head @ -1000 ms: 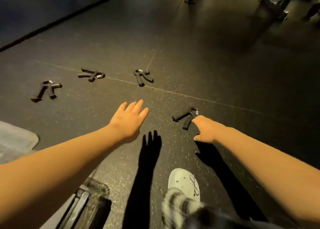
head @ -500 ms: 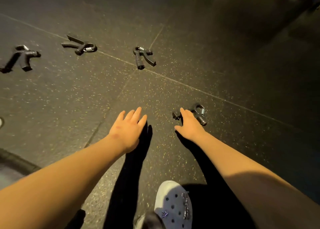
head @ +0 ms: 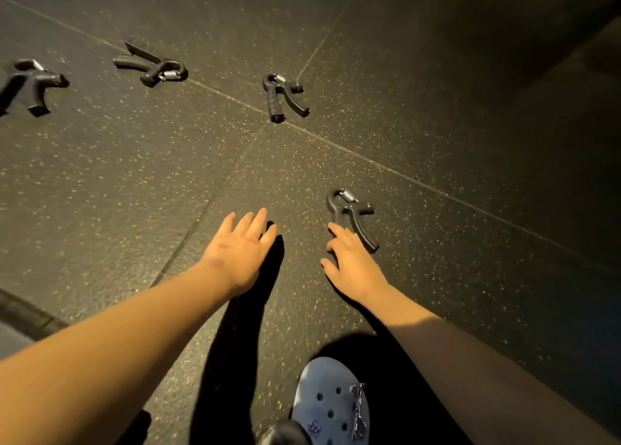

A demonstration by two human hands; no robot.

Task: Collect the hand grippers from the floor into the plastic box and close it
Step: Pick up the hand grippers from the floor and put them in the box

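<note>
The right hand point(head: 353, 263), fingers extended, touches the nearest hand gripper point(head: 351, 214) on the floor point(head: 470, 108); the left hand point(head: 240, 246) is spread, empty. Risk: fingertip contact may slide the hand gripper away before a grip closes

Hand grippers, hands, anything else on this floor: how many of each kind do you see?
Hand grippers: 4
Hands: 2, left and right
Shoe: 1
Total: 7
</note>
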